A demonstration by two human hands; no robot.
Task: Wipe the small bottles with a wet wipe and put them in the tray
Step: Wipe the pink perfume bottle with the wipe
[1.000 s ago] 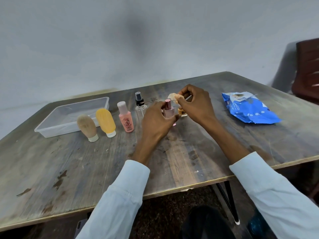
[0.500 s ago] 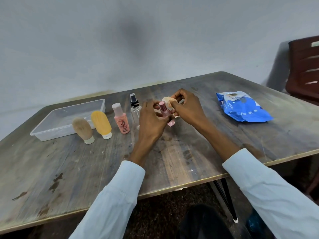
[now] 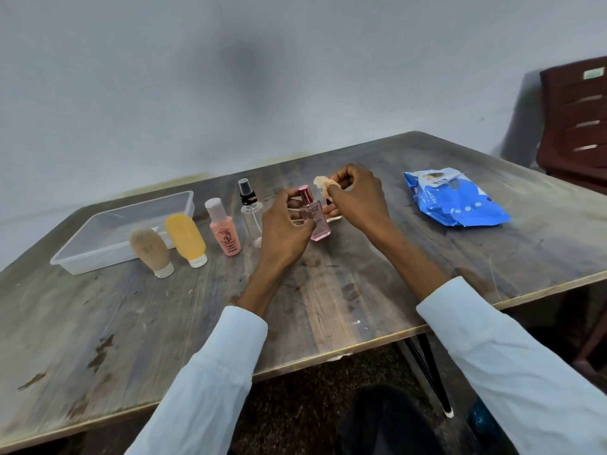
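Fingers of the left hand are curling round a pink perfume bottle, holding it tilted just above the wooden table, its rose-coloured cap pointing up and away. The right hand is pinching a crumpled wet wipe between thumb and fingertips, and the wipe is sitting just beside the bottle's cap; whether it is touching the cap cannot be told. Both wrists are coming out of pale blue sleeves.

Left of the held bottle, four more bottles are standing in a row on the table: a clear spray bottle with a black pump, nearest the left hand, then a pink bottle with a pale cap, then a yellow tube and a tan tube, both resting on their white caps. Behind the two tubes, a clear plastic tray is lying at the far left of the table, and nothing is showing inside it.

Well to the right of the hands, a blue pack of wipes is lying on the table with its flap open. A dark red chair is standing past the table's right corner, against the pale wall.
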